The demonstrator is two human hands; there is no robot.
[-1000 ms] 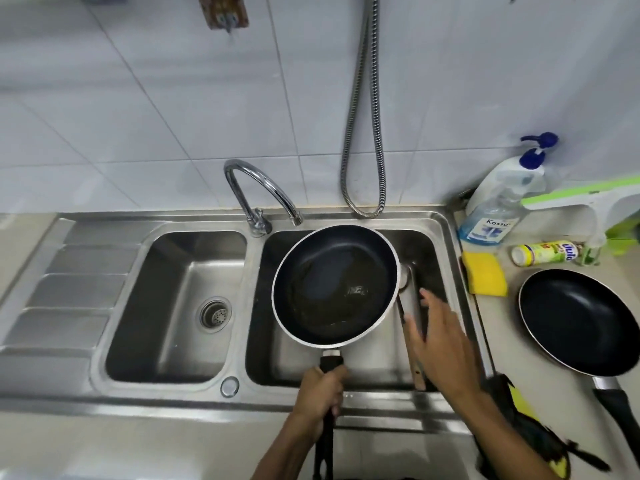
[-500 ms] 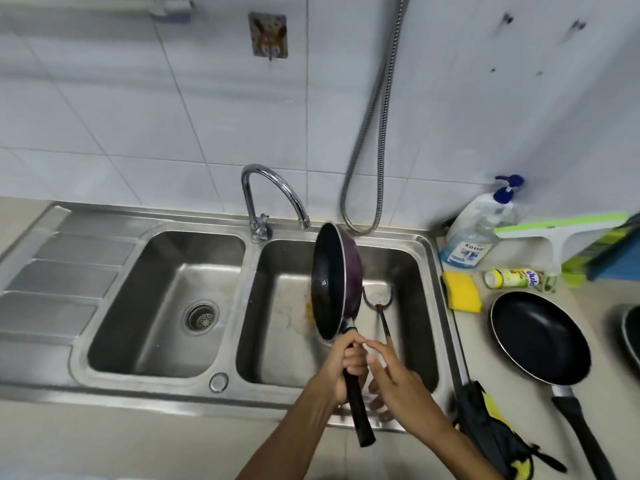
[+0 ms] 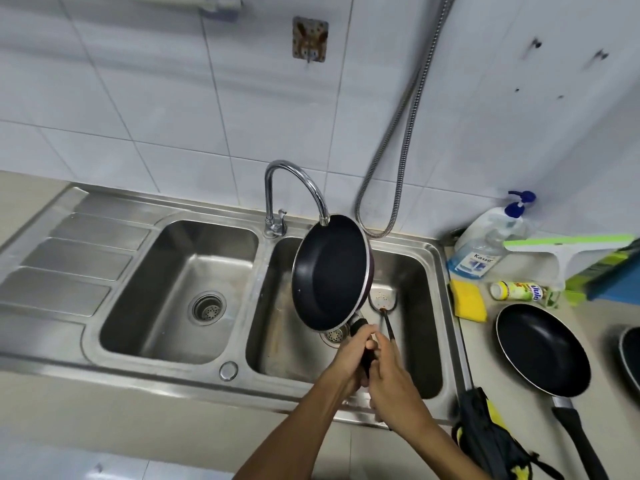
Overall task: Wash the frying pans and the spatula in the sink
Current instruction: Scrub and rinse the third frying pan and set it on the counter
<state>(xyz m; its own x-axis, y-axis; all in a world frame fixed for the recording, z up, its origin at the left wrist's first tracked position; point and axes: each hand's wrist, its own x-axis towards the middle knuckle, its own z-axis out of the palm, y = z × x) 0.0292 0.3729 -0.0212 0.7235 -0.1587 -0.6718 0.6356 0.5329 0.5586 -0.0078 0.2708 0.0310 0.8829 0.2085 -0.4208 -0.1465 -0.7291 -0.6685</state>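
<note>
While the left hand (image 3: 355,355) grips the handle of the pan (image 3: 329,271), fingers curled round it, the pan stands tilted on edge over the right basin of the sink (image 3: 426,306). Its dark inside is turned left and its rim is just under the faucet (image 3: 294,181) spout. Its long axis runs from the spout down toward the person, handle lowest. The right hand (image 3: 394,375) lies against the left one at that same handle; whether its fingers wrap the handle, merely touch it or hang loose I cannot tell. The spatula (image 3: 383,296) lies on the basin floor just right of the pan, head away and handle pointing back at the right hand, the nearer one to it. The handle's near end is hidden behind that hand. A second pan (image 3: 542,351) sits on the tabletop (image 3: 595,320), well to the right. A third pan (image 3: 631,358) shows only as a rim cut off at the frame edge.
</note>
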